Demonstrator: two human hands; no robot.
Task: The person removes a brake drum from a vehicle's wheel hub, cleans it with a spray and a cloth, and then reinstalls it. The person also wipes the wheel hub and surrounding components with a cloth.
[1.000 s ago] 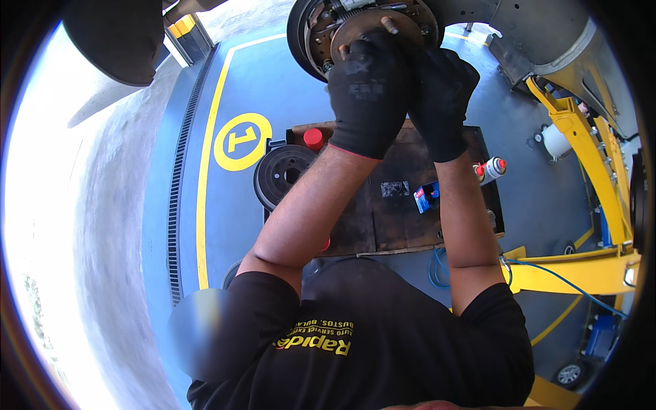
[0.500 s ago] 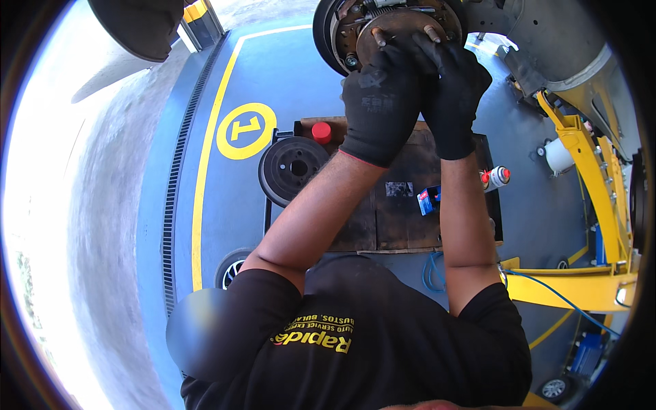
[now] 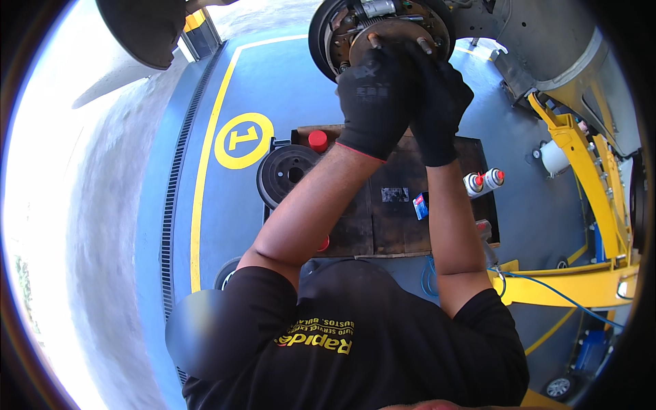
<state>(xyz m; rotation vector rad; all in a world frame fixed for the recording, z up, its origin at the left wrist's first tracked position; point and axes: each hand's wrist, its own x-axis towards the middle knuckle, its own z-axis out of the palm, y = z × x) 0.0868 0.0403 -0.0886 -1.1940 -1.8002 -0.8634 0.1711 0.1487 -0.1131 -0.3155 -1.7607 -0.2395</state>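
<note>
Both my hands wear black knit gloves and are raised to the lower part of an exposed drum brake assembly (image 3: 333, 37). My left hand (image 3: 372, 99) is curled up against the lower left of its rusty round hub (image 3: 400, 33), below a protruding wheel stud (image 3: 374, 41). Close beside it, my right hand (image 3: 441, 102) has bent fingers reaching to the hub's lower right, near another stud (image 3: 424, 45). The gloves hide the fingertips and whatever lies between them. Above the hub, a silvery wheel cylinder (image 3: 378, 8) and springs show.
Below my arms stands a dark work table (image 3: 396, 236) with a removed brake drum (image 3: 273, 179), a red cap (image 3: 318, 141), a blue box (image 3: 421, 206) and two spray cans (image 3: 473, 183). An air tool (image 3: 485, 232) is partly behind my right forearm. A yellow lift arm (image 3: 560, 288) extends at right.
Both hands have shifted slightly left in the picture along with the hub, and stay close together there. A second spray can and the air tool now show beside my right forearm.
</note>
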